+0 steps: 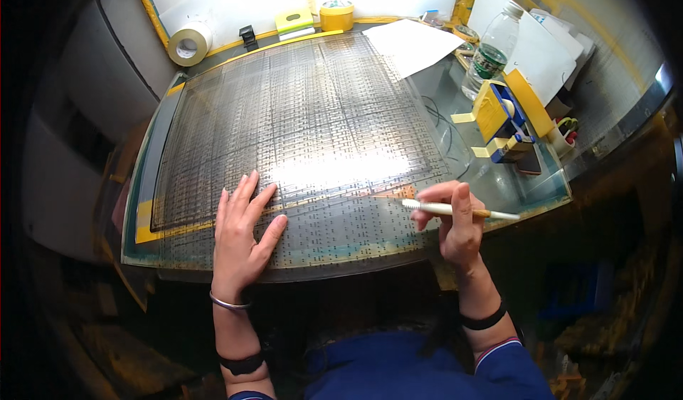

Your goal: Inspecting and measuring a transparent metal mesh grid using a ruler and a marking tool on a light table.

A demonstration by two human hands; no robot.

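A large clear film sheet (299,126), printed with rows of small dark marks, lies over the glass-topped table. My left hand (244,236) rests flat on the sheet near its front edge, fingers spread. Above the sheet's front right part, my right hand (461,222) is closed round a slim white pen-like brush (435,206). Its ridged, bristle-like end points left, and its thin white tail sticks out to the right. A bright glare hides some of the marks on the sheet between the two hands.
Along the back stand a tape roll (190,45), a black clip (247,36) and a yellow round tub (336,16). White paper (413,47) overlaps the sheet's far right corner. On the right are a water bottle (491,55), a blue-and-yellow tape dispenser (504,126) and a thin cable (447,126).
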